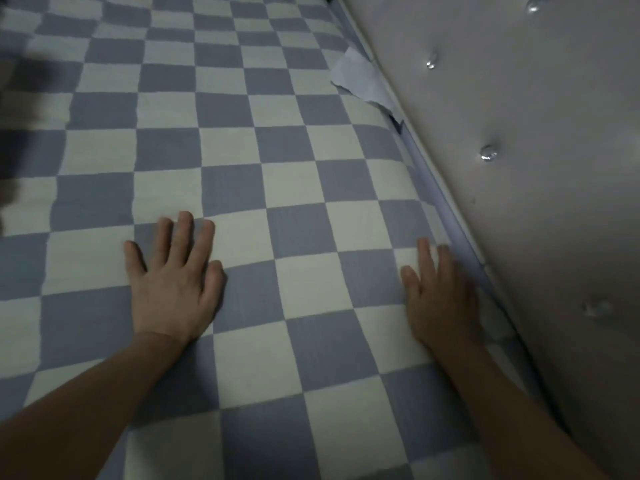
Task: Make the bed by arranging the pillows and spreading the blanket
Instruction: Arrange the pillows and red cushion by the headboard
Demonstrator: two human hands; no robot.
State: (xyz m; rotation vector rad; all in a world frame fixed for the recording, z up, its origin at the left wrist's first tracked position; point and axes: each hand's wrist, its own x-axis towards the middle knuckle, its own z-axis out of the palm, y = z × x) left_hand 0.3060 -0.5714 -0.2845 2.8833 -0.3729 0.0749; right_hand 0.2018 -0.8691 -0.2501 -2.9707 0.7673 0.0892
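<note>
A blue and white checkered cover (242, 140) lies spread flat across the bed and fills most of the view. My left hand (173, 282) rests palm down on it, fingers straight and spread. My right hand (440, 299) also lies flat on the cover, close to the edge next to the headboard, and looks slightly blurred. Neither hand holds anything. No pillow is in view.
A pale tufted headboard (519, 168) with shiny buttons runs along the right side. A crumpled piece of pale blue material (360, 77) sticks out of the gap between bed and headboard. A dark blurred shape (20, 98) sits at the left edge.
</note>
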